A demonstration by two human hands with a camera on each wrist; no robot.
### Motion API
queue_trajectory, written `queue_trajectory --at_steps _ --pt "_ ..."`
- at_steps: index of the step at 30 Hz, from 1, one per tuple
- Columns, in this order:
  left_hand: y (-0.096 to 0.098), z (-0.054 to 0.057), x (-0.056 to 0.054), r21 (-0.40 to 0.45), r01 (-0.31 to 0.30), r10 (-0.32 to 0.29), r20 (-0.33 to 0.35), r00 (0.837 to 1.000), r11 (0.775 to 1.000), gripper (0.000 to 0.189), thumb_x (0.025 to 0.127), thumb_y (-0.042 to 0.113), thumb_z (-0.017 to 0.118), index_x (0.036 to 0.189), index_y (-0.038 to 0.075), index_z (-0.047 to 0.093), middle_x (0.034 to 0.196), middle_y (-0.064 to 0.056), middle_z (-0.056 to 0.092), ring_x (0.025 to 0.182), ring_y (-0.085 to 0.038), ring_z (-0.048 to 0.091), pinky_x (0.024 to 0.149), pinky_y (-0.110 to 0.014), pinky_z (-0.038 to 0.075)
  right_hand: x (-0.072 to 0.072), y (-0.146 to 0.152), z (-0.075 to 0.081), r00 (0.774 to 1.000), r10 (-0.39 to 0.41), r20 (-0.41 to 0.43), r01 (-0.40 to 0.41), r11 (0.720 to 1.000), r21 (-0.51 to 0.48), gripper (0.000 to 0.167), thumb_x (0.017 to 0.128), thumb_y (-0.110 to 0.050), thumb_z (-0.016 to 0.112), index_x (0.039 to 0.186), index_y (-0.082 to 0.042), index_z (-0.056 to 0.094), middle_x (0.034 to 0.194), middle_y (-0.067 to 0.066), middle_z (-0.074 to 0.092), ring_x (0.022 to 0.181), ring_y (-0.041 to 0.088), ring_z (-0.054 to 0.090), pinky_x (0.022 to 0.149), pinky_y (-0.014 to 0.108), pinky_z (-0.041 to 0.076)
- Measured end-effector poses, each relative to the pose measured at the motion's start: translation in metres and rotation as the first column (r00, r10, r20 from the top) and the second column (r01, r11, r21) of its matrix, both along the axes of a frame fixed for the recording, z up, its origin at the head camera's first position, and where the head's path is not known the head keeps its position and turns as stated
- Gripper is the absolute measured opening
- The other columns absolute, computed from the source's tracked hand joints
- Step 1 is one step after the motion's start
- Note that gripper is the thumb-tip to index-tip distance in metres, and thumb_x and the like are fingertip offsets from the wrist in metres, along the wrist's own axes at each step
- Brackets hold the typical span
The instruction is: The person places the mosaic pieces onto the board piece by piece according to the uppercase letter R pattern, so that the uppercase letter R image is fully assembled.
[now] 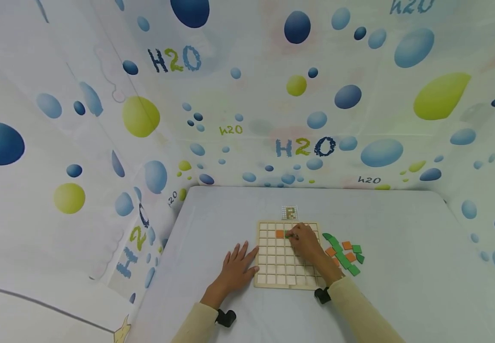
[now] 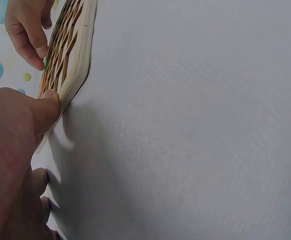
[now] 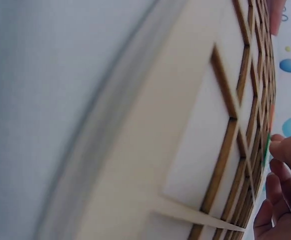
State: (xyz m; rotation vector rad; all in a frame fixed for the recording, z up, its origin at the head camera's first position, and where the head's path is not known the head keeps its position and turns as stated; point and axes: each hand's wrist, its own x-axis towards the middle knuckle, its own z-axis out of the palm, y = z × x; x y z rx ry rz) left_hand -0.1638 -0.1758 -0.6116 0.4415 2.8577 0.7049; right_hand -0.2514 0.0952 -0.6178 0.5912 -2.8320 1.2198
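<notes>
A wooden grid board [image 1: 270, 268] lies on the white-covered table in the head view. One orange square tile [image 1: 279, 234] sits in a cell near its top row. Right beside it is a green tile [image 1: 287, 234], pinched at the fingertips of my right hand [image 1: 306, 244], which partly cover it. My left hand [image 1: 235, 270] rests with spread fingers along the board's left edge. In the left wrist view its thumb [image 2: 48, 110] touches the board's rim, and the other fingers lie beyond on the cloth.
Right of the board lie several loose green tiles [image 1: 335, 244] and orange tiles [image 1: 347, 245], some touching one another. A small pattern card [image 1: 290, 212] stands just past the board's far edge. Printed cloth walls [image 1: 256, 95] enclose the table [image 1: 401, 247] at the back and sides.
</notes>
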Motion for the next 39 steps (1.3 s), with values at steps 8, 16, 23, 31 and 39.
queue_trajectory --at_steps 8,16,23,31,39 --pt "0.001 0.000 0.000 -0.023 -0.004 0.004 0.011 1.000 1.000 0.062 0.108 0.038 0.058 0.163 0.015 0.041 0.172 -0.022 0.027 0.159 -0.050 0.019 0.122 -0.072 0.018 0.018 0.012 0.007 0.999 -0.036 0.036 0.035 0.999 0.041 0.015 0.104 -0.011 0.066 0.114 -0.007 0.076 0.113 0.009 0.066 0.103 0.030 0.063 0.087 0.053 0.053" --pt "-0.001 -0.001 0.001 0.004 -0.003 0.003 0.008 1.000 1.000 0.062 0.108 0.036 0.058 0.163 0.015 0.041 0.172 -0.023 0.027 0.159 -0.051 0.019 0.121 -0.074 0.017 0.028 0.040 0.013 0.985 -0.168 -0.026 0.169 0.984 0.049 0.017 0.099 -0.009 0.073 0.115 -0.005 0.074 0.115 0.016 0.065 0.105 0.036 0.062 0.086 0.054 0.053" --pt "0.001 -0.003 0.001 0.010 0.001 -0.001 0.007 1.000 1.000 0.062 0.108 0.035 0.058 0.164 0.015 0.040 0.172 -0.024 0.025 0.158 -0.053 0.017 0.121 -0.074 0.015 0.037 0.079 0.021 0.957 -0.291 -0.004 0.290 0.952 0.102 0.026 0.100 -0.008 0.067 0.125 -0.002 0.068 0.134 0.024 0.056 0.124 0.047 0.052 0.097 0.068 0.041" --pt "-0.001 -0.002 -0.002 -0.005 -0.002 0.002 0.011 1.000 1.000 0.062 0.108 0.037 0.058 0.164 0.016 0.040 0.172 -0.022 0.026 0.159 -0.050 0.018 0.122 -0.073 0.016 0.031 0.121 0.017 0.927 -0.368 0.079 0.339 0.907 0.250 0.047 0.095 -0.007 0.062 0.141 -0.001 0.058 0.145 0.032 0.049 0.128 0.052 0.049 0.097 0.073 0.039" --pt "-0.001 -0.007 -0.001 -0.001 0.000 0.000 0.002 1.000 1.000 0.062 0.108 0.037 0.057 0.164 0.017 0.039 0.172 -0.023 0.025 0.159 -0.051 0.017 0.122 -0.073 0.015 0.028 0.140 0.016 0.922 -0.358 0.150 0.296 0.898 0.326 0.037 0.099 -0.015 0.065 0.133 0.000 0.064 0.136 0.033 0.055 0.125 0.054 0.050 0.094 0.073 0.039"
